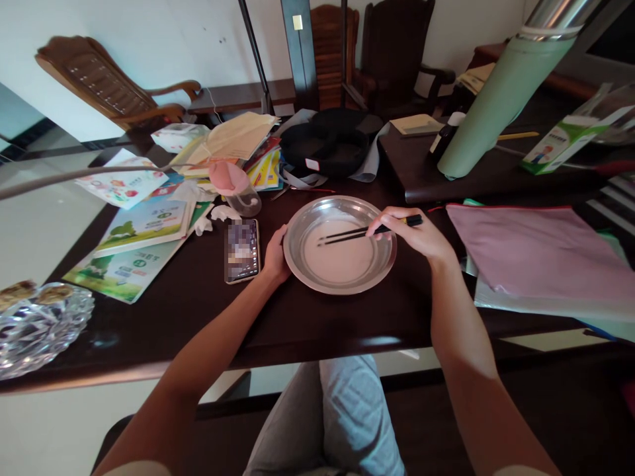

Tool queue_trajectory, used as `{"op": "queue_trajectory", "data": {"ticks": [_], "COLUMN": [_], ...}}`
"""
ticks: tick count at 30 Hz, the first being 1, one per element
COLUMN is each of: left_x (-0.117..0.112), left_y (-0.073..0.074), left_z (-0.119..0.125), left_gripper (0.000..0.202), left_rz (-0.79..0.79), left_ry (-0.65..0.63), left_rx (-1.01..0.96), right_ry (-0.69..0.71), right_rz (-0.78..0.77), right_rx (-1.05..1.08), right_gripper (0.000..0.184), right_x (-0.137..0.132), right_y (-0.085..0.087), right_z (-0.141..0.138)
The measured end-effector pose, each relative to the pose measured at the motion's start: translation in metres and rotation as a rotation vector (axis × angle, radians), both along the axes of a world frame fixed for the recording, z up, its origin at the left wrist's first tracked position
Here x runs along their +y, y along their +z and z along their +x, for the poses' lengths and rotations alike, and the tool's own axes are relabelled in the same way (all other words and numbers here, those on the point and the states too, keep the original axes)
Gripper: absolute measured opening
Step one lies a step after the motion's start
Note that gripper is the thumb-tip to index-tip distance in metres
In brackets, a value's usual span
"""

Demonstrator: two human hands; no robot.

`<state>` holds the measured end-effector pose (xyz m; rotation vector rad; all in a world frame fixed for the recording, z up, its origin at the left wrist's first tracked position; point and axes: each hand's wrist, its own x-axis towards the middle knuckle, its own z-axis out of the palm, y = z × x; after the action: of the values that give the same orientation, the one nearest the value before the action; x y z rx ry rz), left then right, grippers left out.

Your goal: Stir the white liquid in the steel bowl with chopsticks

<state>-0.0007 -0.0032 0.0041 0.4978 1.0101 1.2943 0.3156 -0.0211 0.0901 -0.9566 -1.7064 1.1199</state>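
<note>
On the dark table in front of me stands a round metal basin (340, 289) with a pale, milky liquid (337, 258) in its bottom. My left hand (276, 254) grips the basin by its left rim, its fingers partly hidden behind the side. Over the right side of the basin, my right hand (404, 230) is closed around a pair of black chopsticks (347, 234). Their tips point left and down at the liquid, slightly apart. Whether the tips touch the liquid, I cannot tell.
Left of the basin lies a phone (242, 251), with booklets (133, 258) and a pink-lidded cup (235, 188) beyond. A glass dish (44, 324) sits far left. Behind is a black bag (327, 145). To the right are a pink pouch (540, 251) and a tall green flask (506, 99).
</note>
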Motion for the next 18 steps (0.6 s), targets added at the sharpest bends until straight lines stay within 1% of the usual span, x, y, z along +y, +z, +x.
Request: {"op": "queue_trajectory", "data": {"ticks": [3, 5, 6, 8, 11, 13, 15, 17, 18], "left_x": [0.000, 0.000, 0.000, 0.000, 0.000, 0.000, 0.000, 0.000, -0.001], "left_y": [0.000, 0.000, 0.000, 0.000, 0.000, 0.001, 0.001, 0.002, 0.002], "left_z": [0.001, 0.001, 0.001, 0.001, 0.001, 0.001, 0.001, 0.001, 0.001], "left_gripper": [0.036, 0.037, 0.038, 0.039, 0.040, 0.041, 0.041, 0.040, 0.039], "left_rz": [-0.006, -0.008, -0.008, -0.008, -0.010, -0.020, -0.033, -0.042, -0.045], "left_ry": [0.031, 0.033, 0.034, 0.031, 0.020, 0.014, 0.011, 0.014, 0.019], "left_rx": [0.018, 0.020, 0.021, 0.026, 0.024, 0.016, 0.005, -0.005, -0.007], "right_ry": [-0.136, -0.178, -0.171, -0.109, 0.011, 0.020, -0.055, -0.152, -0.177], "right_rz": [0.029, 0.009, -0.008, -0.041, -0.048, -0.021, 0.012, 0.026, 0.019], "right_rx": [0.054, 0.136, 0.165, 0.167, 0.071, 0.009, -0.001, 0.052, 0.090], "right_gripper": [0.056, 0.056, 0.057, 0.058, 0.060, 0.061, 0.060, 0.058, 0.058], "right_x": [0.001, 0.000, -0.001, -0.002, -0.002, 0.000, 0.001, 0.002, 0.001], "right_y": [-0.001, -0.002, -0.002, -0.002, -0.001, -0.001, -0.001, -0.002, -0.003], "right_z": [0.013, 0.023, 0.025, 0.022, 0.007, 0.001, 0.004, 0.014, 0.019]}}
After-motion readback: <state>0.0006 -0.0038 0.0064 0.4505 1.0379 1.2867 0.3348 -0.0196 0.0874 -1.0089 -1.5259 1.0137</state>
